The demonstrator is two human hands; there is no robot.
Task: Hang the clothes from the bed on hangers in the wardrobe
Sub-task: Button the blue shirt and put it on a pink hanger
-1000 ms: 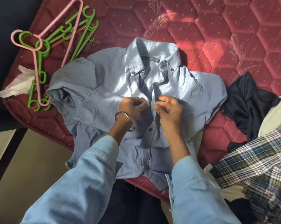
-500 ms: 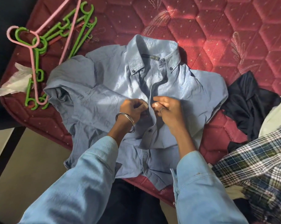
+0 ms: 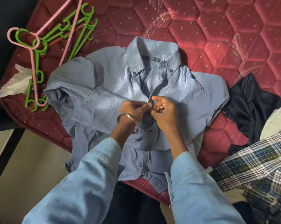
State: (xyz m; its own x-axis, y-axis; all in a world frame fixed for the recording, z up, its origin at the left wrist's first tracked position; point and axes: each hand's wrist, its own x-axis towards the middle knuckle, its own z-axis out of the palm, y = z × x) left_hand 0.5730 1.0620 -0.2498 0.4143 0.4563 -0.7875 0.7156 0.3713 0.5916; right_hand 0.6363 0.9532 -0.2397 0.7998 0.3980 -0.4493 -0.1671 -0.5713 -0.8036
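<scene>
A light blue button-up shirt (image 3: 114,94) lies front up on the red quilted bed (image 3: 201,38), collar at the far side. My left hand (image 3: 133,109) and my right hand (image 3: 164,112) meet at the middle of its front placket, each pinching the cloth edge there, fingers curled. A pink hanger (image 3: 34,50) lies over several green hangers (image 3: 81,36) at the bed's far left corner, partly under the shirt's sleeve.
A dark garment (image 3: 249,109) lies crumpled to the right of the shirt. A plaid shirt (image 3: 257,162) and a pale cloth (image 3: 278,120) lie at the right edge. White crumpled paper (image 3: 15,83) sits by the hangers. The floor (image 3: 26,167) shows at lower left.
Both hands have stayed on the shirt's placket, working slightly higher along it. The shirt and hangers lie as before.
</scene>
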